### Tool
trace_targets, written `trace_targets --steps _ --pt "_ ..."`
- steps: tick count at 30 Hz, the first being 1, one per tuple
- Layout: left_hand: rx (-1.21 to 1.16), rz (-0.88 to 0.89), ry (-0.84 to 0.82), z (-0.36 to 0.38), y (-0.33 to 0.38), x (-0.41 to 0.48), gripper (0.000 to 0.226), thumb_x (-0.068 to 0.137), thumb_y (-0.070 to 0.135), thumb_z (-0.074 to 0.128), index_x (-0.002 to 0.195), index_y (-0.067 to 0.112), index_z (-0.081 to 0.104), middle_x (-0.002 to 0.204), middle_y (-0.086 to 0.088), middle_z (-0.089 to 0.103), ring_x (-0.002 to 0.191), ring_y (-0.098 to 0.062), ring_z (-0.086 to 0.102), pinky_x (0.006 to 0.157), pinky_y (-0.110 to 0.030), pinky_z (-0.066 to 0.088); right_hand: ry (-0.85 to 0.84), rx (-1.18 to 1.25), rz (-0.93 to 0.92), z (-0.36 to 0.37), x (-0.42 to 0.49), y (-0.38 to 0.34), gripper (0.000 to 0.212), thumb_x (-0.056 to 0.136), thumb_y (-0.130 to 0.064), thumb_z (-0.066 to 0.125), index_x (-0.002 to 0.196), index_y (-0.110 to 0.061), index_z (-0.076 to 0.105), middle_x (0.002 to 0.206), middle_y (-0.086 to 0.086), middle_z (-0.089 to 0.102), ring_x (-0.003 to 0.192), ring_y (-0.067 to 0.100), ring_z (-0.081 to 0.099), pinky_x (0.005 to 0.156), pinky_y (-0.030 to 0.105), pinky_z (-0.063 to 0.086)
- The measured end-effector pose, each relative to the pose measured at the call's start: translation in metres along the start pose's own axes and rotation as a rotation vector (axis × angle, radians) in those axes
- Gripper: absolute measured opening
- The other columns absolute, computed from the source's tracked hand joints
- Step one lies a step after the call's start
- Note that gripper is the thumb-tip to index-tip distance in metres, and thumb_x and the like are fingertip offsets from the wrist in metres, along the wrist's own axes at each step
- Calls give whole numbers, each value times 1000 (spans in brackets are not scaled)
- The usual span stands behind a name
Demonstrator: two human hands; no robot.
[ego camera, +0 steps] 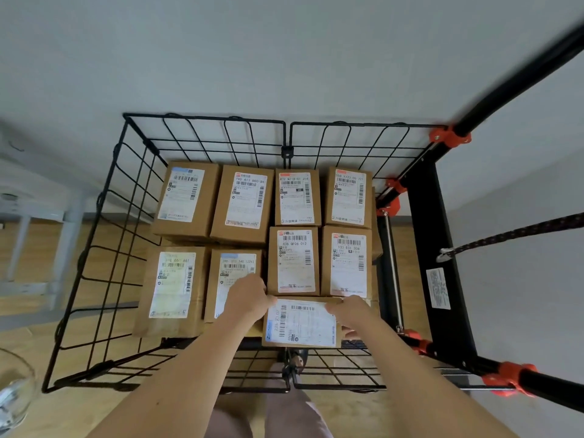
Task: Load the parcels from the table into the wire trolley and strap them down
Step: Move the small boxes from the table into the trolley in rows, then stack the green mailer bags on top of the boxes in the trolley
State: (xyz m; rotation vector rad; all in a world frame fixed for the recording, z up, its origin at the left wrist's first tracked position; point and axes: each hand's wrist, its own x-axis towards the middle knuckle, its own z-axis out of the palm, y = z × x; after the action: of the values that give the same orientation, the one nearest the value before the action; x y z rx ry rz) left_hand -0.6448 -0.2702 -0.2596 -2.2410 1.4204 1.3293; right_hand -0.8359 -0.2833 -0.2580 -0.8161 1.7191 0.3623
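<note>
The left hand (249, 300) and right hand (349, 309) gripped a parcel (300, 325) by its two ends, fingers curled over the edges. It was inside the trolley (104, 197), against its near side, touching the other parcels (294, 260) there.

Parcel-handling room: labelled cartons (295, 197), wire trolley (205, 118)

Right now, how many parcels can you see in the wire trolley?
9 parcels: four in far row, two mid-right, two near-left, one between left hand and right hand. More may hide underneath.

The wire trolley (287, 152) holds labelled cardboard parcels (295, 260) packed side by side
</note>
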Motion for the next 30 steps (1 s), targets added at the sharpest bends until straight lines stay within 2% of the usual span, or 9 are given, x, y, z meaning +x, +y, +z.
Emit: trace_targets --steps 4,7,9,11,13,18,21,27,30 --pt "13 28 44 -20 -3 -13 16 90 33 58 89 16 56 84 4 60 87 -15 62 61 -16 41 101 -81 -41 -1 -17 -1 34 93 -29 50 115 -4 55 95 6 59 84 18 57 79 31 50" --pt "9 63 74 -40 -14 -29 36 92 35 53 124 19 55 122 3 60 108 -15 59 81 -21 45 229 -257 -108 -2 -43 -4 41 96 -32 45 132 -12 48 120 5 60 102 20 60 78 26 47" --pt "4 111 81 -56 -26 -43 40 93 36 50 130 23 50 130 4 56 108 -12 58 86 -23 45 295 -274 -172 2 -61 -12 41 95 -28 45 135 -18 46 126 3 58 93 18 59 70 23 46" --pt "12 144 84 -71 -41 -58 39 94 35 48 132 24 48 133 6 54 113 -12 55 92 -25 43 322 -283 -252 12 -79 -24 39 94 -25 45 132 -18 49 126 2 59 86 15 59 67 24 47" --pt "10 170 114 -87 -57 -75 37 94 35 48 130 25 50 132 6 54 118 -13 52 98 -28 42 331 -325 -330 29 -100 -40 37 95 -26 45 131 -19 51 128 2 58 98 18 62 73 26 49" --pt "-10 248 234 -127 -109 -124 28 95 34 46 121 25 54 121 6 60 110 -13 56 90 -25 42 342 -273 -518 88 -154 -83 35 94 -22 47 128 -22 55 126 0 59 91 17 63 71 24 49" --pt "-24 277 305 -146 -151 -148 34 95 34 48 128 26 51 125 6 60 110 -11 57 91 -25 44 342 -258 -627 129 -186 -108 33 93 -21 49 125 -21 57 127 -2 60 106 15 59 89 26 47" --pt "-99 292 449 -185 -241 -198 38 94 36 50 131 26 49 122 7 60 109 -10 57 92 -27 48 359 -301 -812 213 -239 -152 30 93 -22 50 122 -21 59 126 -5 60 104 10 57 70 15 44" --pt "-121 268 508 -202 -291 -222 37 94 36 50 130 27 50 122 9 60 109 -10 57 92 -29 48 358 -333 -890 257 -261 -172 30 94 -22 50 123 -21 60 124 -4 62 109 12 57 84 23 49"
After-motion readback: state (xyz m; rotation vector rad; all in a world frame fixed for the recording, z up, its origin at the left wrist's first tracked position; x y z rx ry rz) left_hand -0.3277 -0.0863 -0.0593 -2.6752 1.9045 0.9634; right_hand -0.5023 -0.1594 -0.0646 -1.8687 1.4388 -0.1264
